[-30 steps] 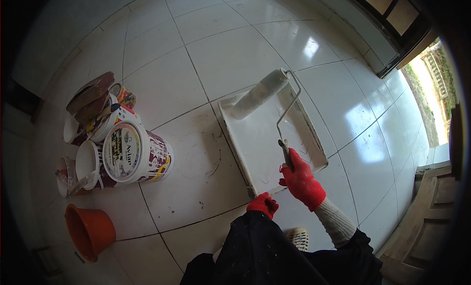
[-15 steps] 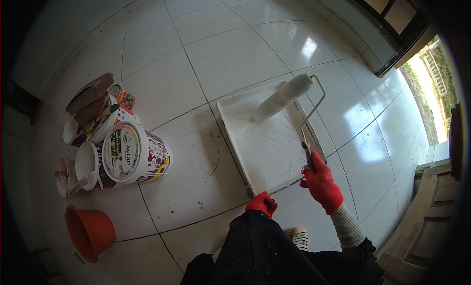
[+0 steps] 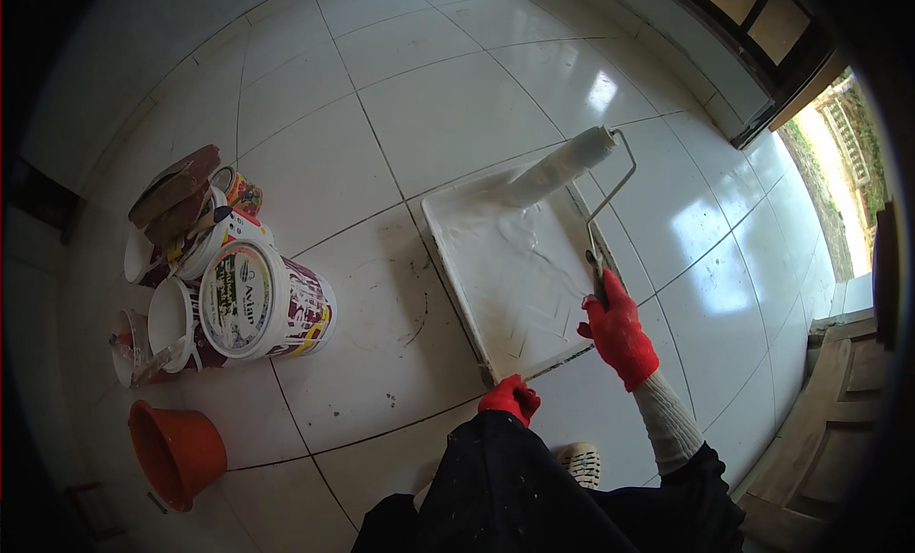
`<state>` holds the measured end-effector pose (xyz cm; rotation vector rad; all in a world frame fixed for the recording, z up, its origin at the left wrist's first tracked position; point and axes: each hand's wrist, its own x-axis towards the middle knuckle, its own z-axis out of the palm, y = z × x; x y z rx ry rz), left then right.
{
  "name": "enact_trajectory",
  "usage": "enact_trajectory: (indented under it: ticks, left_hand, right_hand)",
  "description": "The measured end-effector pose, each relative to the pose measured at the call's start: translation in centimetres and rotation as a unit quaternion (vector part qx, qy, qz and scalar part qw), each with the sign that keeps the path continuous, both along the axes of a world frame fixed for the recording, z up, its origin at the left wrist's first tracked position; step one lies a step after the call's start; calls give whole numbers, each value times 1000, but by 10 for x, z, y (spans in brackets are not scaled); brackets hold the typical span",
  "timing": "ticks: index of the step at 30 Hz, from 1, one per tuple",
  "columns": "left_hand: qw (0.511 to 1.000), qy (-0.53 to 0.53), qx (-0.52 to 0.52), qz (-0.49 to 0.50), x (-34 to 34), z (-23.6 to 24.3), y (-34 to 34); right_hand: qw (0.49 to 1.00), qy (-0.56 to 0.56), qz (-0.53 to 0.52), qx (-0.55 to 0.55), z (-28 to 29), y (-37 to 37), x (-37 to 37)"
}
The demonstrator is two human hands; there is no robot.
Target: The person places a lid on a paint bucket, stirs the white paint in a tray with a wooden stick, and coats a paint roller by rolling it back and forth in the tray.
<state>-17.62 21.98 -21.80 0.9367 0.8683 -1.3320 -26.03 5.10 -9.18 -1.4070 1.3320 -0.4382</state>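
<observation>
My right hand (image 3: 620, 336), in a red knit glove, is closed around the handle of a paint roller (image 3: 562, 167). The pale roller cover lies low over the far end of a white paint tray (image 3: 505, 277), which holds white paint marked with streaks and ripples. At the tray's near-left corner, my left hand (image 3: 510, 398), also red-gloved, has its fingers closed on the edge; dark clothing covers that forearm.
Several paint buckets (image 3: 305, 305), some cans and a dark reddish flat piece (image 3: 176, 191) are piled at the left on the tiled floor. An orange tub (image 3: 176, 453) sits below them. A wooden panelled door (image 3: 810, 458) is at lower right; an open doorway shows outdoors beyond.
My right hand and the roller have shifted to the right, and the roller has lifted slightly toward the tray's far end. New ripples show in the paint. My left hand stays at the corner.
</observation>
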Motion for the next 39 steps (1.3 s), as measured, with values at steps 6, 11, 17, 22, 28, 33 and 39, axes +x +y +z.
enact_trajectory:
  ticks: [6, 11, 17, 22, 28, 33, 39]
  left_hand:
    - [1000, 16, -14, 2, 1, -6, 2]
    - [999, 25, -36, -1, 1, -13, 4]
    - [998, 52, -44, 8, 1, -19, 6]
    - [998, 41, -42, 9, 2, -10, 4]
    - [999, 23, -36, 9, 2, -5, 3]
    - [998, 46, -38, 8, -1, -19, 5]
    - [997, 51, -54, 6, -4, -28, 6]
  right_hand:
    - [997, -62, 18, 48, -5, 15, 15]
    - [996, -55, 54, 54, 2, 24, 27]
    - [993, -37, 83, 76, 6, 34, 21]
    - [993, -26, 82, 80, 19, 40, 8]
    - [994, -13, 88, 62, 16, 36, 5]
    - [993, -22, 87, 71, 11, 29, 20]
    - [990, -31, 98, 100, 4, 27, 31]
